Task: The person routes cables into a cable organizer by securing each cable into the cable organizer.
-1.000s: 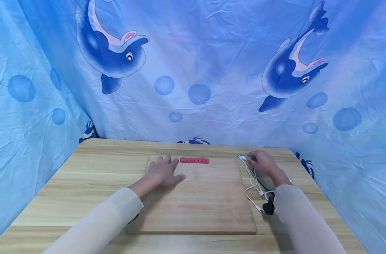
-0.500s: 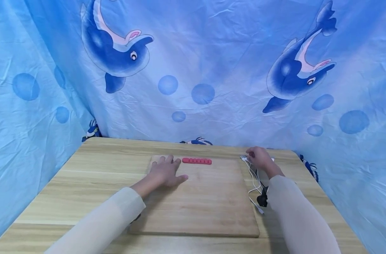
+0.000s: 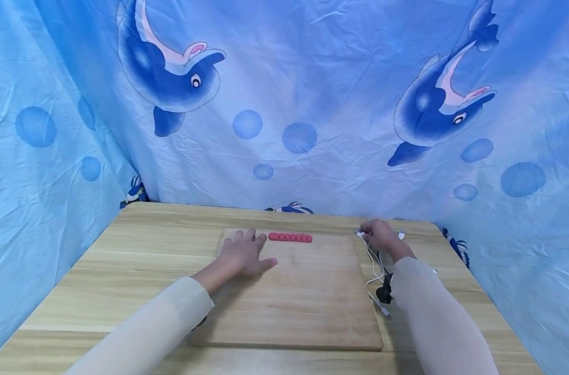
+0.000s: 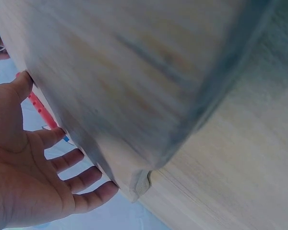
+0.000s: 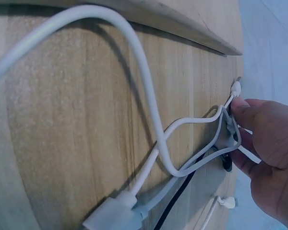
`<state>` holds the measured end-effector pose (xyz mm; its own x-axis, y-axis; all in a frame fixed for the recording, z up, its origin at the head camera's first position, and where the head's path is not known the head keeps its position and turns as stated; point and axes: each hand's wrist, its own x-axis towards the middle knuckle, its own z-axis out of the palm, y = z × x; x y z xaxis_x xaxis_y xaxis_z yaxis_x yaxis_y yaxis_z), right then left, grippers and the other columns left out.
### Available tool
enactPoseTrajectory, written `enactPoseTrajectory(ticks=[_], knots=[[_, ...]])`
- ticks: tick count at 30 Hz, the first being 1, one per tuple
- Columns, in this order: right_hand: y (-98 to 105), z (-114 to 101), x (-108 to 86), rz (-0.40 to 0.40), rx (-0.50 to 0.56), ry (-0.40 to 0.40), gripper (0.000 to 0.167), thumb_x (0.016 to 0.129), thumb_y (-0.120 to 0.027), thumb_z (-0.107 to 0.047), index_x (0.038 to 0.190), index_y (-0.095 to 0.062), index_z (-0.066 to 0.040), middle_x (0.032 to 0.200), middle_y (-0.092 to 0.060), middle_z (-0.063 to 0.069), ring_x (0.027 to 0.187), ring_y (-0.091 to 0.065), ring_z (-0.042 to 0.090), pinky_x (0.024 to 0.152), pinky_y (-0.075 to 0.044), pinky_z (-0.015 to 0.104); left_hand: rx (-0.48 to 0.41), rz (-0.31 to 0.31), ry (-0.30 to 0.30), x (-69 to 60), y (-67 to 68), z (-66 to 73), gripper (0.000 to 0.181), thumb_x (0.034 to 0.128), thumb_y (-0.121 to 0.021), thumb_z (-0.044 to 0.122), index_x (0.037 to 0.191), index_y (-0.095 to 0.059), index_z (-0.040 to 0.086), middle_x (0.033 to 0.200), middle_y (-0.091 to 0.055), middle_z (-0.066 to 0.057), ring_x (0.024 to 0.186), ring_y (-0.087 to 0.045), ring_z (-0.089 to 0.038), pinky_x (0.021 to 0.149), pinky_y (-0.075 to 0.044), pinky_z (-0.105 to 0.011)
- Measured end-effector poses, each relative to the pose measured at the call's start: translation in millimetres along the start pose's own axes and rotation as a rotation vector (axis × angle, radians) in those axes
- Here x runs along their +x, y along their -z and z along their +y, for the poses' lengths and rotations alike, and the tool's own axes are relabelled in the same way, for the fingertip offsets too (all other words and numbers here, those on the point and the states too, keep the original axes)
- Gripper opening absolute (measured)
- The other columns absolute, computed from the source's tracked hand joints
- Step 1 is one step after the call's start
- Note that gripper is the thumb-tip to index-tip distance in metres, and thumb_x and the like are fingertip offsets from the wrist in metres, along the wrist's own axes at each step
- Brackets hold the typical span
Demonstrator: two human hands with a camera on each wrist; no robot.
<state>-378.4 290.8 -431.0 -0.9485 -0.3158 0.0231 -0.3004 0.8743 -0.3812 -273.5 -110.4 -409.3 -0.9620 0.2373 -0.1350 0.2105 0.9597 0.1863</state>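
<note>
My left hand [image 3: 244, 255] rests with spread fingers on the left far part of a wooden board [image 3: 303, 297]. A red strip with a row of rounded bumps [image 3: 290, 237] lies near its fingertips, at the board's far edge. Right of the board, my right hand [image 3: 382, 237] is at a bundle of white charging cables [image 3: 371, 260]. In the right wrist view, thumb and fingers pinch a white cable [image 5: 229, 101] just behind its plug [image 5: 236, 88]. The fingertips are partly hidden behind the cable loops.
A black cable [image 5: 180, 196] runs among the white ones. Another white plug [image 5: 226, 202] lies apart from the pinched one. A large white connector [image 5: 113, 215] is closer to the wrist camera. Blue dolphin-printed cloth [image 3: 275, 104] hangs behind the table [image 3: 101, 291].
My right hand has shifted left and come down onto the cable plugs at the far end of the bundle. The left hand stays in place on the board; the head view shifted slightly.
</note>
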Motion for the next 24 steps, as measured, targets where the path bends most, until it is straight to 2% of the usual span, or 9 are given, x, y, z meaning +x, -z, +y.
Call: enactPoseTrajectory(ticks=[5,8,16,24], knots=[[-1,-4,1.0,-0.012,-0.004,-0.008,0.025,0.101,-0.058,0.0,0.123,-0.067,0.01,0.113,-0.069,0.026,0.108,-0.065,0.043,0.095,-0.053,0.055,0.005,-0.012,0.004,0.1,1.0,-1.2,0.086,0.0949,-0.054,0.069,0.159,-0.037,0.014,0.164,-0.029,-0.021,0.147,-0.026,-0.047,0.114,-0.027,-0.068],[-2,-6,1.3,0.006,0.002,-0.028,0.024,0.101,-0.059,0.0,0.121,-0.066,0.01,0.111,-0.069,0.025,0.108,-0.064,0.042,0.095,-0.052,0.055,0.009,-0.017,0.003,0.3,1.8,-1.5,0.086,0.0949,-0.054,0.069,0.159,-0.037,0.014,0.164,-0.029,-0.021,0.147,-0.026,-0.048,0.114,-0.027,-0.068],[-2,-7,-1.8,0.072,0.044,-0.059,0.019,0.098,-0.063,0.0,0.117,-0.063,0.005,0.105,-0.067,0.022,0.101,-0.064,0.039,0.091,-0.053,0.053,0.01,-0.022,-0.001,-0.3,3.8,0.0,0.086,0.0952,-0.054,0.068,0.159,-0.038,0.013,0.162,-0.031,-0.021,0.146,-0.028,-0.046,0.113,-0.028,-0.067],[5,-15,-10.1,0.063,0.132,-0.076,0.029,0.1,-0.06,-0.003,0.127,-0.059,0.007,0.111,-0.066,0.025,0.104,-0.063,0.04,0.087,-0.056,0.051,-0.006,-0.046,-0.004,1.3,3.8,0.4,0.086,0.096,-0.055,0.066,0.159,-0.036,0.011,0.162,-0.03,-0.022,0.146,-0.028,-0.046,0.115,-0.025,-0.068]])
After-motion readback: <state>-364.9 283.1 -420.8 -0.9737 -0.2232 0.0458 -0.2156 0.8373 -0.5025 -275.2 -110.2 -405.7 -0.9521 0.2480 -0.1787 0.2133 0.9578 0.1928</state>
